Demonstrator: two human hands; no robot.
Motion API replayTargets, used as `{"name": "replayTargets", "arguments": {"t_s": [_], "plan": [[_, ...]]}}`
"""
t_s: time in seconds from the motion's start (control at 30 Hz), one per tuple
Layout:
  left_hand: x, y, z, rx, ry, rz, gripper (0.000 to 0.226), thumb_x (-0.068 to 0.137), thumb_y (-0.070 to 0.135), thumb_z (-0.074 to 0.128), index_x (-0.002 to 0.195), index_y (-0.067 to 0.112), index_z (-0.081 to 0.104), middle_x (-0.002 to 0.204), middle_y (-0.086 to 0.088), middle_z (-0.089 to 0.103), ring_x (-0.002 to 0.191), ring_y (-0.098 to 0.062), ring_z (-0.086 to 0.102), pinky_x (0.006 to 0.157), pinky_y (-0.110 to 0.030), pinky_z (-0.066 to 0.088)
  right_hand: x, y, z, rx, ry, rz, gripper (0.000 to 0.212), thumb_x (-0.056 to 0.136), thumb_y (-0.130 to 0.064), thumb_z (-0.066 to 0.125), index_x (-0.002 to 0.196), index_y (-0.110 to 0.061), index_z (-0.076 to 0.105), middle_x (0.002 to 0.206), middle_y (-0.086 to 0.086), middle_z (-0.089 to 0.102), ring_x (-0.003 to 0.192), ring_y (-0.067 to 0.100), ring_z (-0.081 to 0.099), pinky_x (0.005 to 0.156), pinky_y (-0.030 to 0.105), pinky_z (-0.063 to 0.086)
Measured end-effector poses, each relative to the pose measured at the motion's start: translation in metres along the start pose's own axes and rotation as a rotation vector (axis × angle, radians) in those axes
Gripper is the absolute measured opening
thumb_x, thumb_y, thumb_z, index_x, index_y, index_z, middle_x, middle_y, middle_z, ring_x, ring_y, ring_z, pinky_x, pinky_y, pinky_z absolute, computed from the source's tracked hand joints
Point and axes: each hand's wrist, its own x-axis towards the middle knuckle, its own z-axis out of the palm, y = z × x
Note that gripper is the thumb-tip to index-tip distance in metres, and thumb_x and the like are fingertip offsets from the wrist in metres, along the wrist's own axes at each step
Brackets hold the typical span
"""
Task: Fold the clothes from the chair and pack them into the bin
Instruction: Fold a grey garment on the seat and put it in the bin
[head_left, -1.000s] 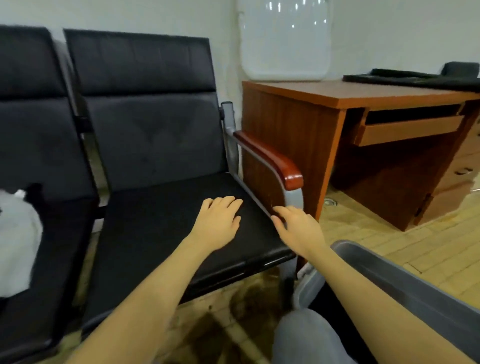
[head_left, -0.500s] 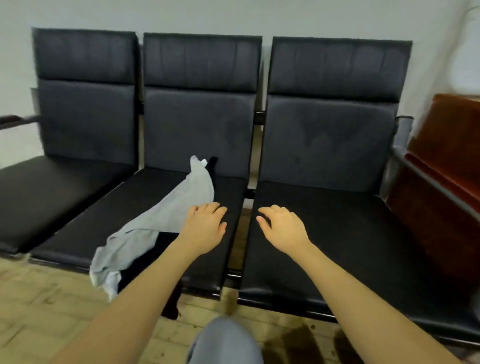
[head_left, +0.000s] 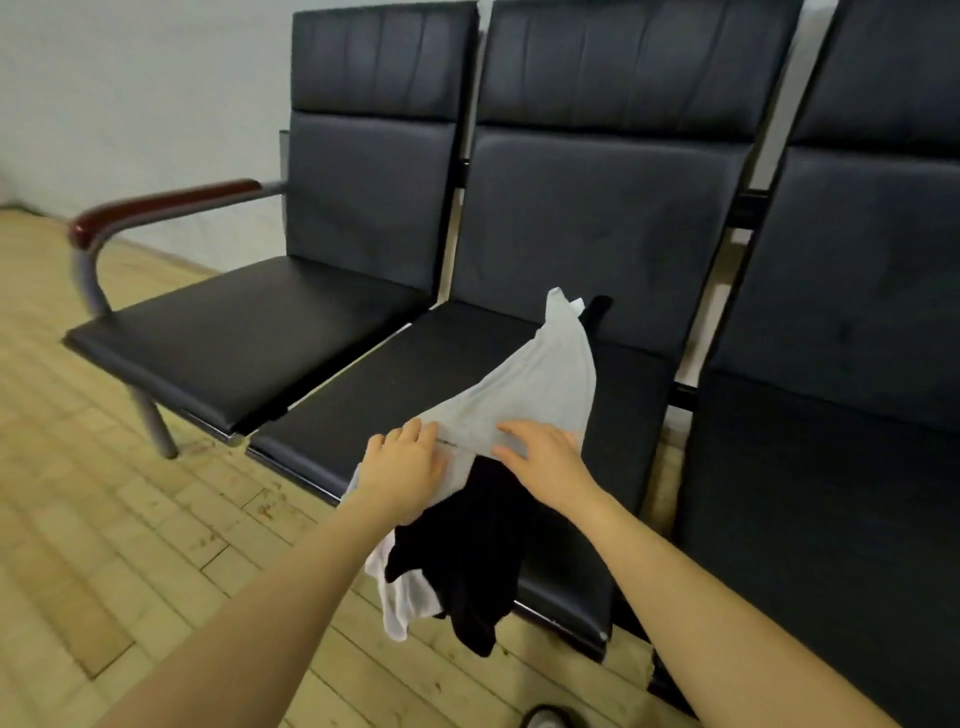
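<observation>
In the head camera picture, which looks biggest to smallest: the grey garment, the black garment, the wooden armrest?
1. grey garment
2. black garment, though part lies hidden under the grey one, so this is unsure
3. wooden armrest, farther from the camera

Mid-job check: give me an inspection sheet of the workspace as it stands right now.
Surface: middle seat of a black three-seat bench, clothes lying on it.
Job's things: light grey garment draped over a black garment; both hang off the seat's front edge. Bin not in view.
Clutter: nothing seen.
Hands: left hand and right hand rest on the grey garment; whether either has a grip, cannot tell.
Cables: nothing seen.
Surroundings: wooden armrest at the bench's left end, pale wood floor, plain wall.
</observation>
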Motion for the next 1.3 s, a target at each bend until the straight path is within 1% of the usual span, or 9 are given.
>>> {"name": "replayTargets", "arguments": {"t_s": [0.1,0.23,0.3,0.47,0.63,0.73,0.87,1.07,1.3], "plan": [[-0.007,-0.004,0.008,-0.075,-0.012,-0.009,0.052,0.102,0.041,0.025,0.149,0.018,0.019,0.148,0.0,0.036,0.129,-0.025,0.041,0.104,-0.035,0.027,0.01,-0.004,0.021,0.053,0.0,0.051,0.037,0.095,-0.038,0.052,0.129,-0.025,0.053,0.134,-0.006,0.051,0.123,0.016,0.046,0.105,0.03,0.025],[-0.007,-0.004,0.012,-0.167,0.089,-0.056,0.053,0.101,0.041,0.031,0.149,0.018,0.021,0.141,-0.005,0.046,0.128,-0.025,0.043,0.105,-0.034,0.027,0.016,-0.003,0.033,0.085,0.111,0.08,0.006,0.093,-0.024,0.056,0.093,-0.023,0.062,0.108,-0.006,0.058,0.101,0.016,0.054,0.098,0.031,0.031],[-0.004,-0.007,0.017,-0.235,0.138,-0.062,0.052,0.1,0.04,0.033,0.147,0.018,0.025,0.143,-0.004,0.043,0.129,-0.023,0.041,0.106,-0.034,0.025,0.016,-0.001,0.026,0.184,0.134,0.095,0.009,0.091,-0.021,0.059,0.083,-0.024,0.06,0.098,-0.011,0.058,0.091,0.009,0.054,0.098,0.031,0.034],[0.004,-0.013,0.022,-0.324,0.229,-0.008,0.053,0.1,0.045,0.031,0.147,0.021,0.028,0.151,0.003,0.03,0.139,-0.017,0.026,0.112,-0.033,0.016,0.004,0.005,-0.012,0.665,0.271,0.086,0.014,0.093,-0.01,0.057,0.081,-0.017,0.057,0.092,-0.008,0.064,0.088,-0.001,0.06,0.078,0.012,0.043],[0.006,0.001,0.013,-0.442,0.225,-0.026,0.048,0.1,0.044,0.03,0.143,0.022,0.034,0.146,0.002,0.04,0.133,-0.016,0.035,0.109,-0.033,0.017,-0.012,0.009,-0.054,0.647,0.462,0.097,0.015,0.098,-0.013,0.047,0.084,-0.017,0.05,0.079,0.002,0.052,0.071,0.008,0.049,0.062,0.012,0.039],[0.005,0.009,0.011,-0.458,0.172,-0.023,0.047,0.098,0.044,0.038,0.138,0.02,0.043,0.135,-0.001,0.053,0.122,-0.021,0.049,0.103,-0.036,0.03,-0.022,0.022,-0.065,0.442,0.426,0.136,0.014,0.098,-0.031,0.046,0.087,-0.024,0.051,0.089,-0.002,0.05,0.087,0.016,0.051,0.074,0.023,0.047],[-0.008,0.022,0.016,-0.532,0.227,0.111,0.037,0.093,0.034,0.056,0.127,0.021,0.057,0.124,0.002,0.062,0.117,-0.017,0.054,0.095,-0.029,0.041,-0.036,0.041,-0.066,-0.216,0.322,0.221,0.023,0.091,-0.049,0.052,0.096,-0.03,0.064,0.097,-0.005,0.037,0.093,0.016,0.032,0.084,0.031,0.021],[-0.012,0.017,0.012,-0.492,0.296,0.076,0.036,0.095,0.039,0.051,0.127,0.025,0.056,0.111,0.006,0.062,0.1,-0.01,0.059,0.091,-0.027,0.043,-0.04,0.024,-0.028,-0.048,0.077,0.174,0.036,0.088,-0.055,0.054,0.12,-0.04,0.056,0.125,-0.014,0.042,0.122,0.012,0.035,0.091,0.025,0.012],[-0.005,0.003,0.02,-0.571,0.116,0.106,0.043,0.09,0.026,0.06,0.131,0.024,0.051,0.105,0.006,0.067,0.098,-0.012,0.061,0.089,-0.036,0.048,-0.024,-0.007,0.019,0.162,0.057,0.177,0.024,0.086,-0.039,0.064,0.104,-0.029,0.053,0.106,-0.014,0.057,0.105,0.005,0.052,0.098,0.028,0.022]]}}
